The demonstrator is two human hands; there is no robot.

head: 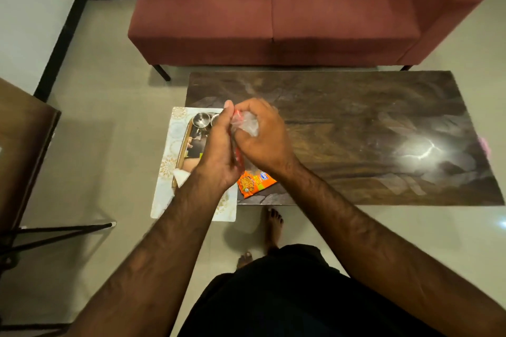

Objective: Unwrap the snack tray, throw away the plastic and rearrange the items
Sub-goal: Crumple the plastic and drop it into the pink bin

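Both my hands meet above the left end of the dark marble coffee table [342, 128]. My right hand [262, 137] is shut on a crumpled wad of clear plastic wrap [246, 124]. My left hand [219, 150] is closed around the same wad and a red strip [239, 154] that runs between my palms. Under my left hand lies the snack tray [191, 142] on a white patterned mat [169, 150], with a small steel bowl [201, 119] at its far end. An orange snack packet [253, 182] lies flat on the table just below my hands.
A pink two-seat sofa [287, 13] stands behind the table. A wooden side table [19, 145] with black legs is at the left. A white tissue [180, 175] pokes out at the tray's near end. My bare feet [272, 227] are on the tiled floor at the table's front edge.
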